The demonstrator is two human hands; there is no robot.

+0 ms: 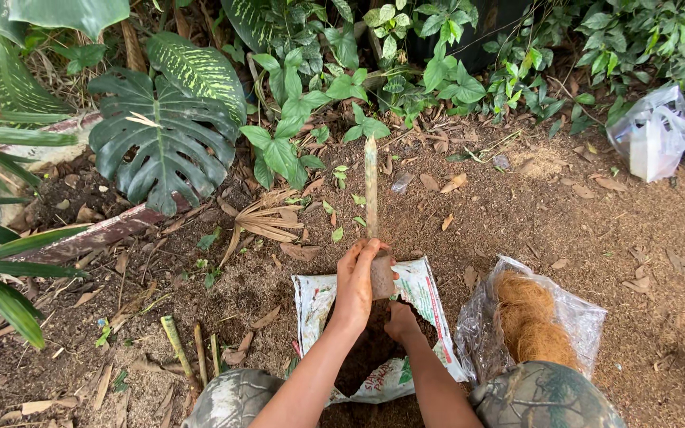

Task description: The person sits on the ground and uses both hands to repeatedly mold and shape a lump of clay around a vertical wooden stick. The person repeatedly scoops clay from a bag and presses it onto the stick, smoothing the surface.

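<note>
My left hand (pixel 357 282) is wrapped around the lower end of a long thick cut stem (pixel 371 186) that points away from me over the ground. The stem's base is caked in brown soil. My right hand (pixel 400 320) sits just below it, fingers bent down into the dark soil inside an open white printed sack (pixel 424 295) lying flat in front of my knees. I cannot tell whether the right hand holds any soil.
A clear plastic bag of brown coconut fibre (pixel 530 320) lies to the right of the sack. Another plastic bag (pixel 653 133) sits at the far right. Large leafy plants (pixel 170 131) and a brick edging (pixel 97 235) border the left and back. Cut stalks (pixel 177 345) lie at lower left.
</note>
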